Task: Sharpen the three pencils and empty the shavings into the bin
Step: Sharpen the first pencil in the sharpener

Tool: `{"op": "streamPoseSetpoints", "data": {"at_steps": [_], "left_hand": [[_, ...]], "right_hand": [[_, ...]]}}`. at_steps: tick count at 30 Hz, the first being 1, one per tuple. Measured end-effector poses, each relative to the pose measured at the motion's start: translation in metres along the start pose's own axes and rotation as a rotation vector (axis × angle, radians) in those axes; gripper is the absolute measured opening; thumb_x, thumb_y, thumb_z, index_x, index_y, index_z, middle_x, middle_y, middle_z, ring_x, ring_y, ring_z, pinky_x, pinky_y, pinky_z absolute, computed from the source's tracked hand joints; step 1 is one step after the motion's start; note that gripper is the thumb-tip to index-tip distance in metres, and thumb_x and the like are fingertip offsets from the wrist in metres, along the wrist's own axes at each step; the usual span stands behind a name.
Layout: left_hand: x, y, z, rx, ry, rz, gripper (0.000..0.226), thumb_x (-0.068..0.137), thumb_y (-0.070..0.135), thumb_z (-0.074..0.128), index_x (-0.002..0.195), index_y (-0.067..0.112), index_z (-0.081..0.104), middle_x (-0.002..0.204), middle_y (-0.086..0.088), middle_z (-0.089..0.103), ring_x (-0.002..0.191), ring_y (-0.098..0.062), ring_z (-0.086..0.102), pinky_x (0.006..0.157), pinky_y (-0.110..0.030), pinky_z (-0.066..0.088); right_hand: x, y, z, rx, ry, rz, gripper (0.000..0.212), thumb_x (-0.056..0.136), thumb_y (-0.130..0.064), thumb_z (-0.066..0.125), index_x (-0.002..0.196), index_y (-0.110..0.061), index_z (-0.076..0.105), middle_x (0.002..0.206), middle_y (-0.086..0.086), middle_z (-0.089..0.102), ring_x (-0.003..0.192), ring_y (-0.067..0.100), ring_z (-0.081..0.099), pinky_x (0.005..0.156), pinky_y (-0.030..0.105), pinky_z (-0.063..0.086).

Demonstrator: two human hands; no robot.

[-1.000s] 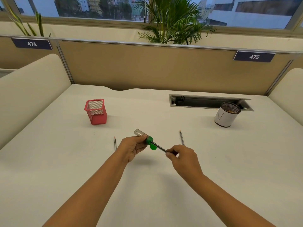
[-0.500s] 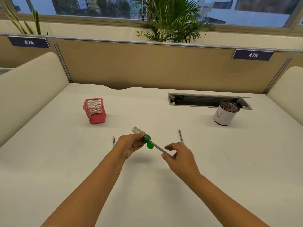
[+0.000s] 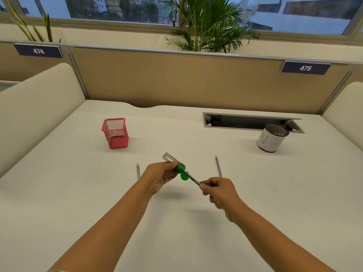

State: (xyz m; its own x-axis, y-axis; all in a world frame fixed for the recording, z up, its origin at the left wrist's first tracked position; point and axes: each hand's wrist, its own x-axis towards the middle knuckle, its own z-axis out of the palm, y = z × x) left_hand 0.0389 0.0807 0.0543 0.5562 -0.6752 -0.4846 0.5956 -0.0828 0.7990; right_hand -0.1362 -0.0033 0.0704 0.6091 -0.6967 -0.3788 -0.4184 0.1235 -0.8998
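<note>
My left hand point(image 3: 159, 176) grips a sharpener point(image 3: 176, 164) with a clear tube body and a green head, held above the white desk. A dark pencil point(image 3: 191, 177) is stuck into the green head, and my right hand point(image 3: 217, 190) pinches its free end. Two more pencils lie flat on the desk: one point(image 3: 138, 170) just left of my left hand, the other point(image 3: 218, 166) beyond my right hand. A round mesh bin point(image 3: 272, 138) wrapped in white paper stands at the back right, with some shavings visible inside.
A red mesh pen cup point(image 3: 115, 133) stands on the white desk point(image 3: 78, 193) at the back left. An open cable tray slot point(image 3: 245, 122) runs behind the bin. A tan partition and padded side dividers close in the desk.
My right hand loosened its fingers on the pencil half a second ago and has closed on it again, having shifted its grip. The left hand keeps hold of the sharpener.
</note>
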Motion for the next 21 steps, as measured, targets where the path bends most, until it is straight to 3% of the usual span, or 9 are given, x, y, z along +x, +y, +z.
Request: {"op": "streamPoseSetpoints", "data": {"at_steps": [3, 6, 8, 13, 16, 21], "left_hand": [[-0.001, 0.003, -0.003, 0.023, -0.069, 0.007, 0.009, 0.086, 0.004, 0.059, 0.091, 0.001, 0.066, 0.073, -0.006, 0.075, 0.068, -0.015, 0.072, 0.077, -0.025, 0.056], [-0.001, 0.004, -0.003, 0.041, -0.102, 0.003, 0.010, 0.088, 0.004, 0.057, 0.091, 0.001, 0.066, 0.075, -0.006, 0.075, 0.069, -0.014, 0.072, 0.074, -0.023, 0.057], [0.000, 0.004, -0.003, 0.047, -0.100, 0.005, 0.011, 0.088, 0.003, 0.056, 0.093, 0.000, 0.065, 0.075, -0.006, 0.075, 0.069, -0.014, 0.072, 0.075, -0.024, 0.057], [0.002, -0.001, 0.009, -0.040, -0.037, -0.026, 0.009, 0.087, 0.011, 0.061, 0.085, 0.003, 0.064, 0.069, -0.008, 0.073, 0.061, -0.016, 0.071, 0.083, -0.032, 0.053], [0.005, -0.005, 0.014, -0.041, 0.036, -0.014, 0.008, 0.084, 0.010, 0.065, 0.081, 0.003, 0.064, 0.061, -0.007, 0.072, 0.055, -0.016, 0.070, 0.077, -0.031, 0.054], [0.008, -0.004, 0.009, -0.008, 0.001, -0.056, 0.005, 0.087, 0.005, 0.060, 0.085, 0.000, 0.062, 0.062, -0.008, 0.072, 0.056, -0.018, 0.070, 0.071, -0.030, 0.056]], "right_hand": [[0.000, -0.001, -0.008, 0.526, -0.203, 0.492, 0.009, 0.088, -0.011, 0.060, 0.083, -0.006, 0.065, 0.058, 0.003, 0.054, 0.031, 0.003, 0.029, 0.026, 0.011, 0.019], [-0.001, 0.002, -0.007, 0.713, -0.287, 0.586, 0.012, 0.088, -0.013, 0.059, 0.082, -0.004, 0.066, 0.054, 0.003, 0.053, 0.028, 0.003, 0.030, 0.024, 0.009, 0.019], [-0.003, 0.001, -0.004, 0.532, -0.235, 0.449, 0.011, 0.089, -0.012, 0.059, 0.084, -0.005, 0.066, 0.059, 0.003, 0.054, 0.032, 0.003, 0.032, 0.028, 0.010, 0.021], [-0.002, 0.005, 0.004, -0.319, 0.119, -0.192, 0.011, 0.088, -0.022, 0.059, 0.087, -0.015, 0.068, 0.070, -0.005, 0.059, 0.060, 0.010, 0.049, 0.055, 0.019, 0.037], [-0.003, 0.008, 0.007, -0.420, 0.160, -0.308, 0.013, 0.090, -0.022, 0.056, 0.086, -0.017, 0.068, 0.069, -0.008, 0.057, 0.063, 0.008, 0.049, 0.059, 0.020, 0.037], [-0.003, 0.012, 0.007, -0.282, 0.108, -0.224, 0.014, 0.089, -0.018, 0.058, 0.078, -0.018, 0.065, 0.065, -0.004, 0.057, 0.058, 0.007, 0.047, 0.052, 0.011, 0.037]]}}
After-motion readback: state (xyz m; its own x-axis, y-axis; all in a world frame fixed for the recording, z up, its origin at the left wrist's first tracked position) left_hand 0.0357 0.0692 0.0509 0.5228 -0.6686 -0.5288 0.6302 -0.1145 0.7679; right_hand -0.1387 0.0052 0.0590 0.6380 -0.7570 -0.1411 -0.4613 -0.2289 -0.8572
